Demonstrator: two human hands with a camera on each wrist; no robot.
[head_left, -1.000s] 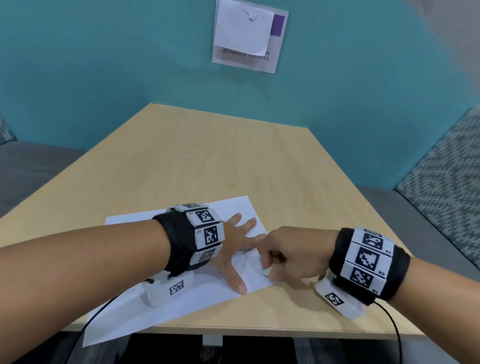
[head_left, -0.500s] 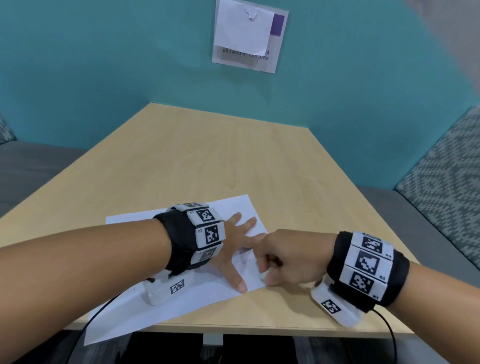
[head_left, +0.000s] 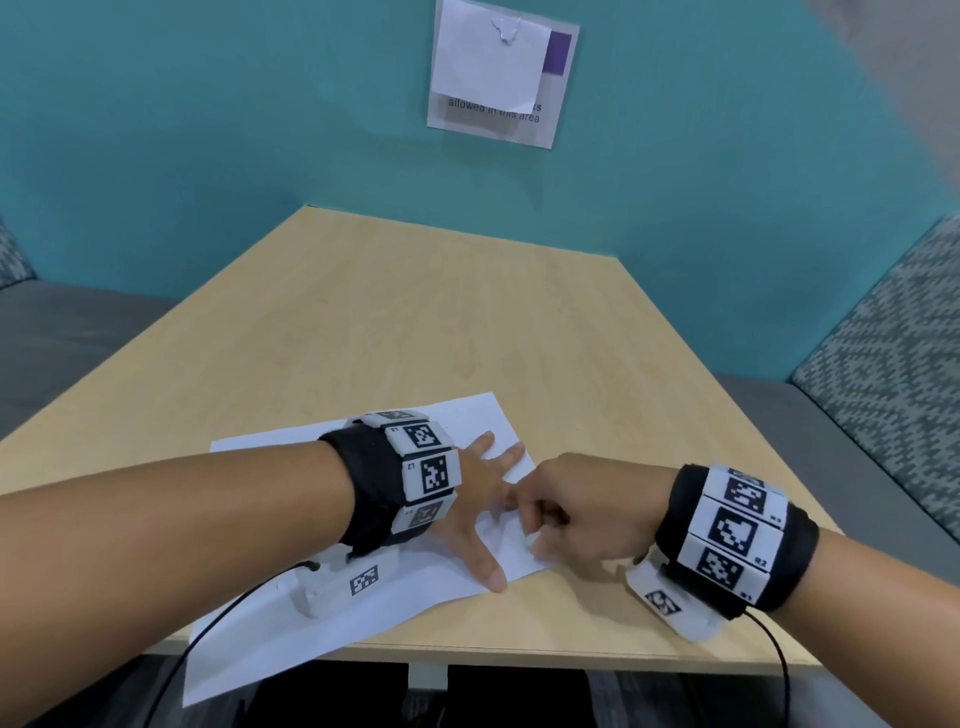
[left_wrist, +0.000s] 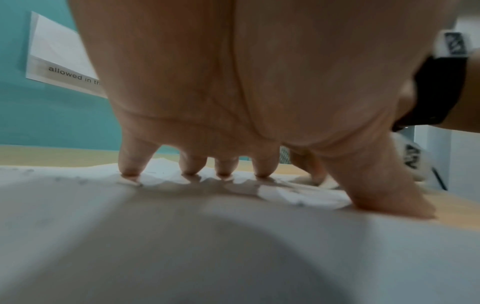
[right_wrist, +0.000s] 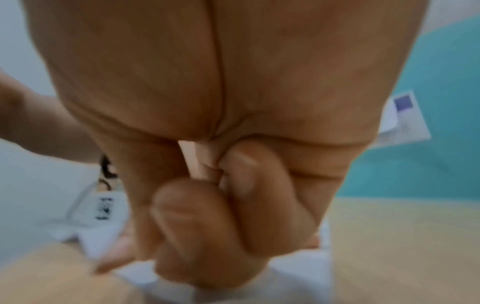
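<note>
A white sheet of paper (head_left: 291, 639) lies on the wooden table (head_left: 415, 322), and its near left corner hangs over the front edge. My left hand (head_left: 483, 499) presses flat on the sheet with fingers spread; in the left wrist view the fingertips (left_wrist: 130, 172) touch the paper (left_wrist: 155, 226). My right hand (head_left: 571, 514) rests curled on the sheet's right edge, close against my left forefinger. Its fingers (right_wrist: 221, 195) pinch a small pale object (right_wrist: 193, 160), mostly hidden, which I cannot identify.
A notice (head_left: 501, 73) hangs on the teal wall behind the table. A grey bench (head_left: 62, 332) runs along the left and a patterned cushion (head_left: 883, 374) along the right. Black cables trail from both wrist cameras over the table's front edge.
My right wrist has shifted slightly left and down, the curled hand staying at the sheet's right edge. My left hand has stayed flat in place.
</note>
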